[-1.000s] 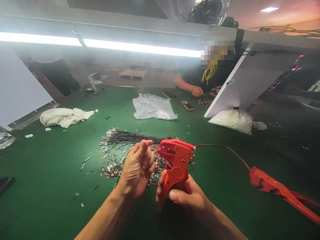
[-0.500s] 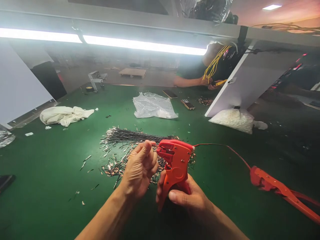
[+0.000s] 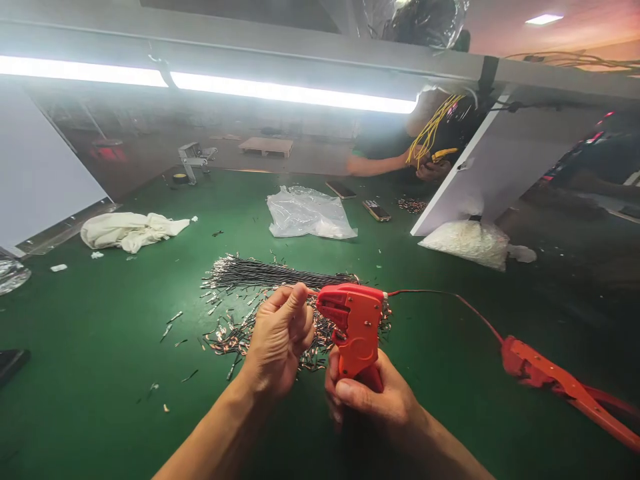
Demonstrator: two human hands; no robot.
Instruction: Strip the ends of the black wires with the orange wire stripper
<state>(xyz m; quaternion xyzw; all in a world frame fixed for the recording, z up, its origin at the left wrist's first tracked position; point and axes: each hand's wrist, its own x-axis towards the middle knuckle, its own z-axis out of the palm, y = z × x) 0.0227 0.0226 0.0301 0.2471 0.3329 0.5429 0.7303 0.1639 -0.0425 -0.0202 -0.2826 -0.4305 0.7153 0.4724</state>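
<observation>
1. The right hand (image 3: 367, 393) is clamped around the handle of one red-orange hand tool (image 3: 356, 333). The left hand (image 3: 280, 340) has thumb and forefinger pressed together; one thin strand (image 3: 313, 293) seems to run from that pinch to the tool's nose, though its detail is too small to be sure.
2. The tool's head lies just right of the left-hand pinch, its long axis roughly level across the view, nose facing left; the left hand is nearer to that nose, while the right is below, on the handle.
3. Just beyond the hands, partly hidden by them, spreads one heap of short wire pieces (image 3: 227, 337), too many to count.
4. Behind it lies one bundle of black wires (image 3: 275, 272), lengthwise left to right, also uncountable.
5. One red cord (image 3: 465, 303) leads right from the held tool's rear to a second red-orange tool (image 3: 565, 388).
6. Farther out: one white cloth (image 3: 133, 232), one clear plastic bag (image 3: 310, 215), one tied bag (image 3: 467, 244), two phones (image 3: 341, 190).
7. Across the table (image 3: 435, 360), one co-worker's hand (image 3: 434, 169) is near yellow wires (image 3: 433, 130).
</observation>
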